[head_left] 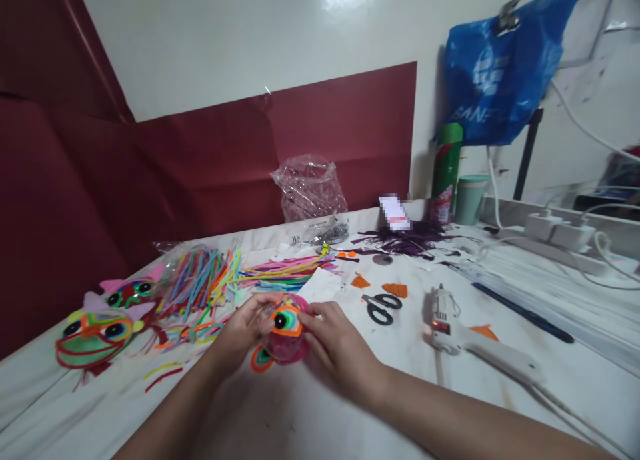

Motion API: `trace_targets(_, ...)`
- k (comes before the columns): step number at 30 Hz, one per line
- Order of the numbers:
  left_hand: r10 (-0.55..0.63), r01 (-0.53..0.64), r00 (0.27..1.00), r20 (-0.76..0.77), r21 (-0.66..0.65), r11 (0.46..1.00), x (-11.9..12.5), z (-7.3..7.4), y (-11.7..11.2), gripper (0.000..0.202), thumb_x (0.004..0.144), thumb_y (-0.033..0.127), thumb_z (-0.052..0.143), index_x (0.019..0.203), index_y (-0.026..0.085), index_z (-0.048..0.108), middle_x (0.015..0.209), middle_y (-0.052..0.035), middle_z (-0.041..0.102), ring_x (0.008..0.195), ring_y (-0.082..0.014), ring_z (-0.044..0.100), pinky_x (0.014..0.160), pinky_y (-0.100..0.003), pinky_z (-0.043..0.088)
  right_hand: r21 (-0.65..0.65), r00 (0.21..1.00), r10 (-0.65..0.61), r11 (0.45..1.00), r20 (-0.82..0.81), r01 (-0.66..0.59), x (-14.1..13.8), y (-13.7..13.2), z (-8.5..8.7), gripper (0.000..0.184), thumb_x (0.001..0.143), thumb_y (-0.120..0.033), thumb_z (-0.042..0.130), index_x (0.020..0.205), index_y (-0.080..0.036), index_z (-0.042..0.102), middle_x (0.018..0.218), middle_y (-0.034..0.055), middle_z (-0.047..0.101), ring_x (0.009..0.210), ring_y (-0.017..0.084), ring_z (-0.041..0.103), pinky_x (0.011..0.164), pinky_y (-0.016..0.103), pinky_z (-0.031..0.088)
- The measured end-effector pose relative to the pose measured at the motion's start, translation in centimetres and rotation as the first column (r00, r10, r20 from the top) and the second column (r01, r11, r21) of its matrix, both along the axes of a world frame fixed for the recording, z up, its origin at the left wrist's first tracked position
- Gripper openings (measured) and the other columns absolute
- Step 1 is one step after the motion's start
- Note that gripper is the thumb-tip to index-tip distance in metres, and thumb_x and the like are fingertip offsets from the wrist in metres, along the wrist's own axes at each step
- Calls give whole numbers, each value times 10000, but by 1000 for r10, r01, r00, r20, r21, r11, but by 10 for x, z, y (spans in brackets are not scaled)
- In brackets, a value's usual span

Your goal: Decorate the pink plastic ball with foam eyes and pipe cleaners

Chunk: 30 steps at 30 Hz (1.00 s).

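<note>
Both my hands hold a small pink fuzzy craft head (285,343) above the white table (310,413). It carries an orange, green and black eye on its top, and an orange coil hangs off its lower left. My left hand (243,327) grips its left side and my right hand (337,347) grips its right side, fingertips by the eye. A white glue gun (470,337) lies to the right of my right hand, and black-handled scissors (383,308) lie just beyond it.
Two finished pipe-cleaner faces (97,333) sit at the left edge. Loose coloured pipe cleaners (225,280) spread behind my hands. Orange felt pieces (395,289), purple scraps, a clear bag (310,190), a green spray can (445,173), a cup and a power strip (560,237) stand at the back right.
</note>
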<state>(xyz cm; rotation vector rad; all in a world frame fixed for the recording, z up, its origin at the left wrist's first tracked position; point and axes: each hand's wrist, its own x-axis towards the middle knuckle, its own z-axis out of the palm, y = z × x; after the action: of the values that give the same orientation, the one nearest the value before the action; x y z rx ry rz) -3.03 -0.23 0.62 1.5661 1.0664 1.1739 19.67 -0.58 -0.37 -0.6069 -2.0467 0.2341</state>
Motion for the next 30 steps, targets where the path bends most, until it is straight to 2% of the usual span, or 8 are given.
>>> trace_targets(3, 34, -32, 999, -31, 58, 998, 3, 3, -1, 388, 776, 371, 669, 1125, 227, 583, 1170, -97, 627, 1089, -257, 595, 913, -389, 492, 43, 999, -35, 998, 18, 34, -1, 1, 0, 343, 909, -126, 441, 1194, -234, 598, 1151, 159, 588, 999, 281, 523, 814, 474, 518)
trace_targets(6, 79, -57, 982, -174, 124, 991, 2, 9, -2, 397, 776, 390, 666, 1141, 238, 625, 1284, -101, 576, 1202, -267, 527, 1001, -404, 438, 46, 999, -38, 998, 2, 38, -2, 3, -4, 365, 901, -118, 452, 1209, -256, 593, 1154, 150, 587, 1023, 282, 520, 818, 473, 519)
trace_targets(10, 95, -35, 940, -327, 186, 982, 2, 16, -7, 334, 818, 463, 587, 1047, 248, 702, 1353, -100, 530, 1286, -292, 451, 1067, -436, 369, 32, 999, -23, 999, -27, 24, -5, 4, -10, 371, 900, -122, 454, 1206, -276, 596, 1148, 122, 596, 1020, 254, 531, 832, 444, 518)
trace_targets(13, 144, -40, 914, -379, 269, 962, 12, 21, -14, 431, 736, 510, 661, 1070, 239, 690, 1297, -129, 565, 1291, -331, 435, 1051, -473, 382, 12, 999, 12, 1000, -32, -12, -7, 6, -12, 363, 898, -125, 438, 1199, -239, 607, 1156, 137, 593, 1030, 257, 541, 835, 446, 519)
trace_targets(15, 194, -48, 882, -429, 328, 943, 20, 23, -18, 483, 668, 473, 735, 1093, 247, 684, 1326, -139, 531, 1307, -349, 410, 1027, -469, 411, -25, 998, 43, 999, -40, -44, -7, 7, -12, 368, 895, -126, 432, 1206, -223, 605, 1177, 141, 585, 1058, 261, 540, 862, 451, 511)
trace_targets(19, 205, -46, 857, -473, 325, 944, 28, 26, -21, 397, 705, 445, 702, 1051, 250, 707, 1341, -148, 505, 1269, -350, 456, 969, -457, 467, -165, 988, 102, 979, -116, -121, -6, 9, -10, 435, 872, -79, 414, 1269, -199, 546, 1200, 132, 590, 1105, 246, 526, 957, 450, 464)
trace_targets(22, 202, -42, 844, -498, 313, 949, 28, 29, -21, 405, 711, 460, 690, 1050, 239, 706, 1339, -148, 508, 1269, -347, 458, 992, -467, 446, -267, 983, 94, 954, -159, -134, -7, 10, -10, 491, 836, -60, 454, 1308, -184, 495, 1204, 126, 598, 1112, 249, 520, 973, 459, 451)
trace_targets(30, 214, -53, 828, -518, 308, 950, 29, 22, -20, 360, 783, 419, 627, 1088, 234, 679, 1352, -142, 469, 1270, -304, 452, 880, -376, 528, -327, 980, 90, 934, -178, -145, -9, 11, -11, 448, 804, -27, 462, 1212, -162, 589, 1230, 127, 592, 1155, 255, 500, 1028, 459, 403)
